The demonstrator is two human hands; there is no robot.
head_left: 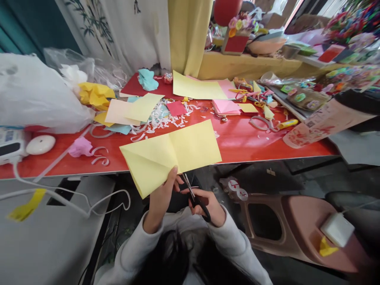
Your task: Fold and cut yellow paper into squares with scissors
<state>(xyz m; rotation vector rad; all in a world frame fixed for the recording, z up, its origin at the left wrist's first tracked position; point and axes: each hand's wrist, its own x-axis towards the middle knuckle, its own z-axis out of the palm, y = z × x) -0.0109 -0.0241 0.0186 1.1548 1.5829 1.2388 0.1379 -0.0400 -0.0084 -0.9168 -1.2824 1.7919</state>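
Below the desk [243, 142] edge, left hand [160, 198] pinches light, floppy yellow paper [170, 155] near its lower edge; right hand [204, 204] grips scissors [194, 196].

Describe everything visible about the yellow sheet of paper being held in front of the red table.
The yellow sheet is pale, matte paper, large and roughly rectangular, folded so that creases show: one upright near its middle and a diagonal across its left half. It is held up, tilted, over the near edge of the red table. The left hand pinches its lower edge, thumb on the front. The scissors in the right hand meet that lower edge beside the thumb, blades slightly parted.
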